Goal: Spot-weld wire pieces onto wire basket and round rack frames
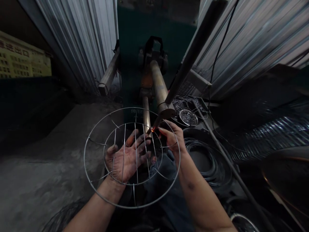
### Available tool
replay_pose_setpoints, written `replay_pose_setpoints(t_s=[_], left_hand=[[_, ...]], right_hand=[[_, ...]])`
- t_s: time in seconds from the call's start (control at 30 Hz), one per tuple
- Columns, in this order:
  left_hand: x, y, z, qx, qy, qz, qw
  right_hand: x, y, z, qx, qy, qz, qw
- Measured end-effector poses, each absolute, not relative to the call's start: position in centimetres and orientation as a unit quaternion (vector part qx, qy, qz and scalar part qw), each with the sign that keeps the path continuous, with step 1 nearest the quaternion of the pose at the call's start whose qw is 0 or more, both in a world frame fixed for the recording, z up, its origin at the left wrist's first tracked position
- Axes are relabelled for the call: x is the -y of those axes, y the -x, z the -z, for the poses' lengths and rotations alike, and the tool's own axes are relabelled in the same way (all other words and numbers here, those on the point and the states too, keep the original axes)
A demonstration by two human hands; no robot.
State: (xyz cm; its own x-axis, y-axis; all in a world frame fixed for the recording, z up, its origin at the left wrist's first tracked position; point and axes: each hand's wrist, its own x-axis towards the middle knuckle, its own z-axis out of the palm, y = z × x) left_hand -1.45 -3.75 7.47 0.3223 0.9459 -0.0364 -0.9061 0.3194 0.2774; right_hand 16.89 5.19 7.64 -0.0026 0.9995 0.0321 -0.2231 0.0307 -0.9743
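A round wire rack (124, 180) has an outer ring, a smaller inner ring, parallel bars across the middle and short spokes between the rings. Beneath it my left hand (126, 161) lies palm up with fingers spread, seen through the bars. My right hand (172, 137) is at the rack's right far side, thumb and fingers pinched together; what is between the fingertips I cannot make out. Just left of those fingertips, an orange glow shows at the inner ring, where the upper electrode (158, 120) and lower electrode arm (146, 112) of a spot welder meet.
The green welder body (132, 48) stands ahead, its thick upper arm (159, 83) reaching towards me. On the right are coiled wire (202, 158), a metal bar (217, 141) and a pile of wire parts (188, 116). A yellow crate (24, 61) sits at the left.
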Motion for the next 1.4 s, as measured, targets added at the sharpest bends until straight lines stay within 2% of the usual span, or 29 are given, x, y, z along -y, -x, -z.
replay_pose_setpoints(t_s=[0.13,0.33,0.5,0.7,1.1,1.2,1.3,1.4], left_hand=[[3.8,1.5,-7.8,-0.098,-0.122,-0.559,0.814],[4.5,0.9,-8.2,-0.122,-0.189,-0.589,0.776],[4.6,0.8,-7.9,-0.125,-0.181,-0.609,0.762],[3.6,1.0,-8.5,-0.148,-0.182,-0.627,0.743],[2.8,1.0,-7.2,-0.096,-0.186,-0.64,0.74],[2.6,1.7,-6.8,-0.081,-0.185,-0.619,0.759],[2.2,2.2,-6.6,-0.086,-0.19,-0.596,0.775],[2.2,2.1,-6.4,-0.087,-0.217,-0.591,0.772]], right_hand=[[-1.8,-19.9,-7.0,0.423,0.408,-0.625,0.514],[-0.9,-17.6,-6.5,0.396,0.463,-0.484,0.628],[-2.6,-15.3,-7.1,0.43,0.49,-0.413,0.636],[-4.6,-15.1,-7.2,0.482,0.465,-0.385,0.635],[-6.5,-14.9,-6.7,0.5,0.418,-0.417,0.633],[-4.9,-16.9,-6.6,0.478,0.41,-0.488,0.604],[-2.0,-19.4,-6.2,0.467,0.383,-0.593,0.532],[0.3,-19.9,-5.9,0.429,0.395,-0.586,0.563]])
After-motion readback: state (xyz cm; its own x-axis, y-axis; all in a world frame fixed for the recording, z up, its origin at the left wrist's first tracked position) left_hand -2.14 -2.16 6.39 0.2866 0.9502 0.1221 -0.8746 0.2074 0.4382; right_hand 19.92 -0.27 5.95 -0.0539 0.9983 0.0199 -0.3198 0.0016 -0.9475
